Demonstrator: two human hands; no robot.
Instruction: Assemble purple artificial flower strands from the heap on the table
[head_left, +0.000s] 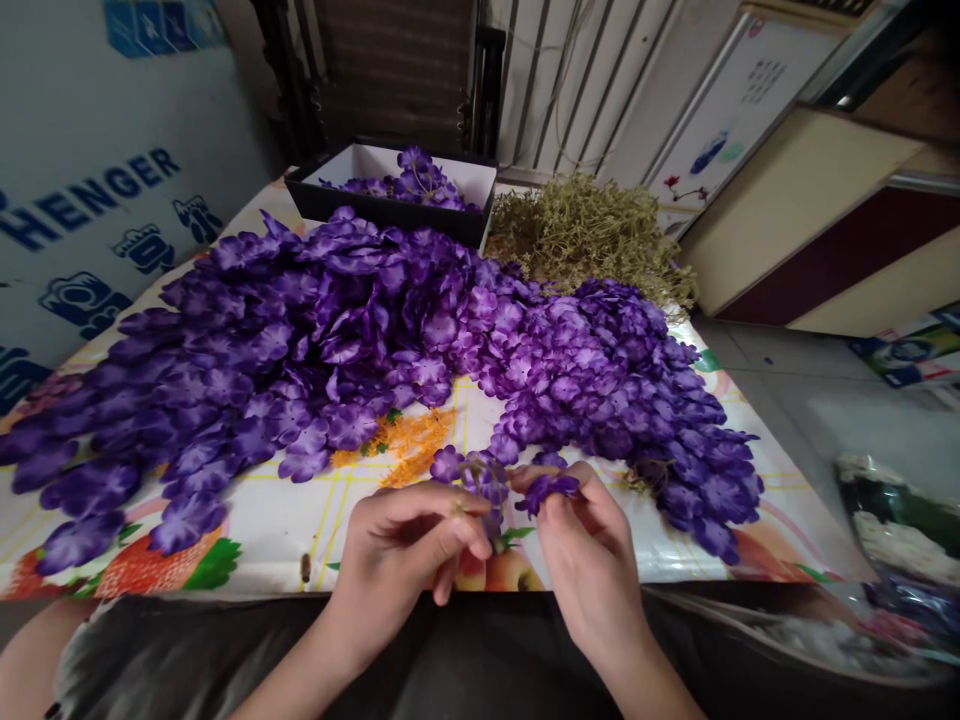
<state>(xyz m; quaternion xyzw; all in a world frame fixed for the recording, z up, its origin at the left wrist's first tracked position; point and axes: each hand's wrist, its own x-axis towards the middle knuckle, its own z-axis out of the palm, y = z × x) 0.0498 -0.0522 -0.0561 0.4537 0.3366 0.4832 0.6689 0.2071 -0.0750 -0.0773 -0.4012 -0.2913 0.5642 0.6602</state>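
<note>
Near the table's front edge, my left hand [416, 535] is closed in a pinch on a thin greenish flower stem [474, 472]. Its fine branches curve up past the fingertips, with purple blossoms beside them. To its right, my right hand [589, 550] has thumb and fingers closed on a small purple flower petal piece [546, 490]. The two hands are a short gap apart. Beyond them lies a big heap of larger purple petals [330, 330] on the left. A second heap of smaller purple petals [600, 370] spreads to the right.
Behind the heaps stands a black box [315, 200] holding purple flowers. Beside it lies a pile of bare greenish stems [592, 225]. A fruit-patterned cloth [274, 510] covers the table. A large printed panel [97, 130] rises at the left, a cabinet [817, 220] at the right.
</note>
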